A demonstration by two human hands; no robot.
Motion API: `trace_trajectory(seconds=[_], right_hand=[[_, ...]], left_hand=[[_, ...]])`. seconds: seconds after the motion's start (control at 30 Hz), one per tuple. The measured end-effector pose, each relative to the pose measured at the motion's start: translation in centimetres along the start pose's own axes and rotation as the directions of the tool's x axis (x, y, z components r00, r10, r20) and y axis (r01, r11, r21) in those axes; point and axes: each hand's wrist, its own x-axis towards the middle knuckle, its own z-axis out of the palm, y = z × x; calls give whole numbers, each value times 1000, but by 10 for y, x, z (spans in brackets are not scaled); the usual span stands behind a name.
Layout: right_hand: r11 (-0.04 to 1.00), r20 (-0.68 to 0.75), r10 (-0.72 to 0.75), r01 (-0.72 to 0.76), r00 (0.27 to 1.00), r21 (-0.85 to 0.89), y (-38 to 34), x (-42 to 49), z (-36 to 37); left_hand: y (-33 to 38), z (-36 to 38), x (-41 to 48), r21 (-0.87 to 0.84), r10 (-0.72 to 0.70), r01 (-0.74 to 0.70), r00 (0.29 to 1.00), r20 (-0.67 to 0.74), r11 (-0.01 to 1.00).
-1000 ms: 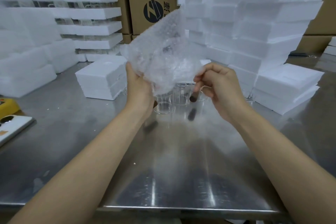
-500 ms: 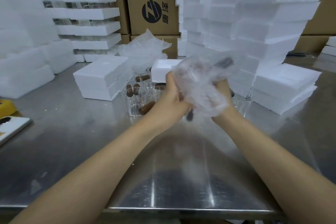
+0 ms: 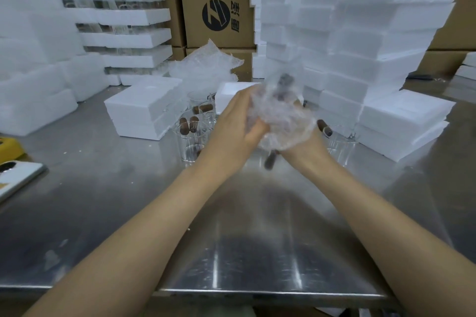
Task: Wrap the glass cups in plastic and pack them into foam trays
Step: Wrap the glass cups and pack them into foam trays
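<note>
Clutching crinkly plastic bundle (image 3: 280,121) | hands: left hand (image 3: 237,123), right hand (image 3: 300,148) curled round it | glossy steel table (image 3: 231,226)

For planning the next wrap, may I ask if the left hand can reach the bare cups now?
Likely not yet: left hand and right hand both hold the bundle; the cups stand close, unblocked.

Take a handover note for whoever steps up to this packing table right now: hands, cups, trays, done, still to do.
Hands: left hand and right hand both grip one part-wrapped cup above the table.
Things: bare cups stand behind the left hand; open foam tray beyond; spare plastic sheets further back.
Done: wrapping begun.
Left: finish this wrap, seat it in the tray, then the bare cups.
</note>
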Motion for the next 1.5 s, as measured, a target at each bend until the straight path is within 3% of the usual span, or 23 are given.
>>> trace_trajectory(seconds=[0.1, 0.27, 0.43, 0.57, 0.7, 0.83, 0.97, 1.13, 1.23, 1.33, 1.5], right_hand=[[976, 60, -202, 206, 978, -73, -5, 4, 6], [958, 96, -270, 278, 958, -76, 5, 5, 11], [970, 6, -86, 85, 996, -228, 11, 19, 7], [968, -68, -115, 96, 991, -232, 10, 18, -1], [956, -73, -162, 139, 984, -257, 9, 16, 0], [950, 101, -248, 262, 963, -168, 9, 9, 6], [942, 43, -254, 257, 966, -214, 10, 9, 8], [972, -44, -198, 190, 979, -136, 14, 13, 2], [961, -158, -228, 196, 961, -195, 14, 17, 0], [962, -136, -202, 171, 970, -213, 14, 18, 0], [963, 36, -251, 253, 967, -89, 12, 10, 4]], left_hand=[[-4, -8, 4, -110, -100, 90, 992, -82, 990], [-3, -9, 2, -65, -94, 89, 994, -64, 994], [-1, -4, -3, -21, -61, 63, 995, 80, 998], [3, 3, -6, -56, -11, 22, 983, 186, 998], [-1, 4, -1, -6, -49, 50, 997, 61, 999], [-6, -2, 0, -77, -181, 173, 976, -121, 982], [-3, 3, 0, -71, -212, 206, 973, -90, 976], [7, 3, -6, -80, -12, 19, 996, 89, 997], [4, 2, -6, 45, 74, -83, 982, 173, 996], [1, 2, -5, 143, 72, -85, 993, 93, 986], [-8, -6, 2, 80, -149, 159, 982, -118, 984]])
